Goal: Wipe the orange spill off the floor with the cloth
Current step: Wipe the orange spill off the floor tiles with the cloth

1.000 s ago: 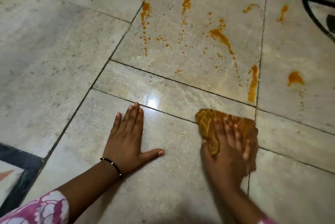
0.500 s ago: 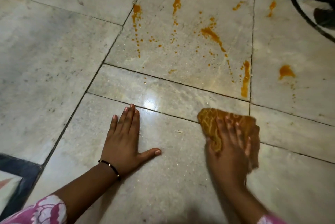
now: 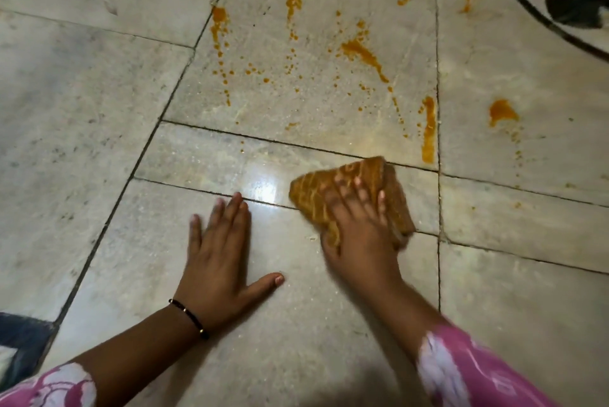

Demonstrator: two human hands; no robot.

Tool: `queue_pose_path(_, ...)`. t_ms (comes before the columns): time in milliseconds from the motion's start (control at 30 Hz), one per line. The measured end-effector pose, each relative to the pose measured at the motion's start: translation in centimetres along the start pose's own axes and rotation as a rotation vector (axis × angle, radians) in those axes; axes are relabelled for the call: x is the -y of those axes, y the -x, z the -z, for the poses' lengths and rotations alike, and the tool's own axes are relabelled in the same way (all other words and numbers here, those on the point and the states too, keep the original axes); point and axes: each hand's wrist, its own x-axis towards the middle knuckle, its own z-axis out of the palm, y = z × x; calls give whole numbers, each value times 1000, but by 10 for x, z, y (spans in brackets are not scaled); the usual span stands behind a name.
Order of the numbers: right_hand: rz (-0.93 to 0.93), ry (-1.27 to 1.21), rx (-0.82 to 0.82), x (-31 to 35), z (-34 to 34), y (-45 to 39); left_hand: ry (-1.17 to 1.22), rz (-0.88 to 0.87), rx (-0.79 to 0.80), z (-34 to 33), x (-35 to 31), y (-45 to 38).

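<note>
While the orange spill [image 3: 359, 50] lies mostly untouched beyond the fingertips of both hands, the task appears to be at an early stage: streaks, blobs and fine droplets are scattered over the pale, polished marble floor tiles [image 3: 99, 110], and one long streak [image 3: 428, 129] sits just past the cloth, along a dark grout line. The right hand [image 3: 356, 228] presses flat, fingers spread and fairly straight, on top of the folded, orange-brown patterned cloth [image 3: 316, 195], which lies on the floor directly under that hand. The left hand [image 3: 220, 251] rests palm down on bare tile just beside it, fingers straight, thumb spread towards the right hand; the two hands are close but apart. Tile around both hands looks glossy, with a bright reflection between them, suggesting wiped ground. The cloth appears soft and ribbed, already stained. An isolated blob [image 3: 501, 111] remains far to the right.
</note>
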Motion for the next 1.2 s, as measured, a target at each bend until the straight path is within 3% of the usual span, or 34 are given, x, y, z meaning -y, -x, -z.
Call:
queue_pose_path(100,140,57,78,-25,8,64,31,-174,-12,-1,-13,-24)
queue_pose_path(267,-509,12,-155,-95,33,78,-126,-326,90,-9,-33,-73)
queue_pose_path(367,-672,-1,-236,-107,34,23,-205,-343,112,-12,-34,-76)
queue_pose_path(467,-539,22,-212,-75,18,-5,-216,-345,112,-13,-34,-74)
queue_pose_path(600,-212,56,-80,-35,8,50,-206,-335,114,-12,-34,-75)
queue_pose_path(667,-257,42,-81,-47,14,84,-194,-323,114,-11,-35,-74)
queue_pose_path(733,-421,19,-138,-70,21,92,-188,-324,114,-12,-34,-74)
queue_pose_path(867,-657,-3,-236,-111,34,27,-187,-329,113,-13,-33,-74)
queue_pose_path(967,-602,0,-204,-102,31,-29,-197,-331,120,-12,-35,-74)
queue_pose_path(1033,-430,13,-165,-74,20,-35,-204,-333,120,-12,-34,-75)
queue_pose_path(1133,-249,13,-115,-44,11,9,-206,-337,127,-12,-34,-75)
queue_pose_path(1200,-285,21,-122,-50,15,49,-195,-331,129,-12,-34,-75)
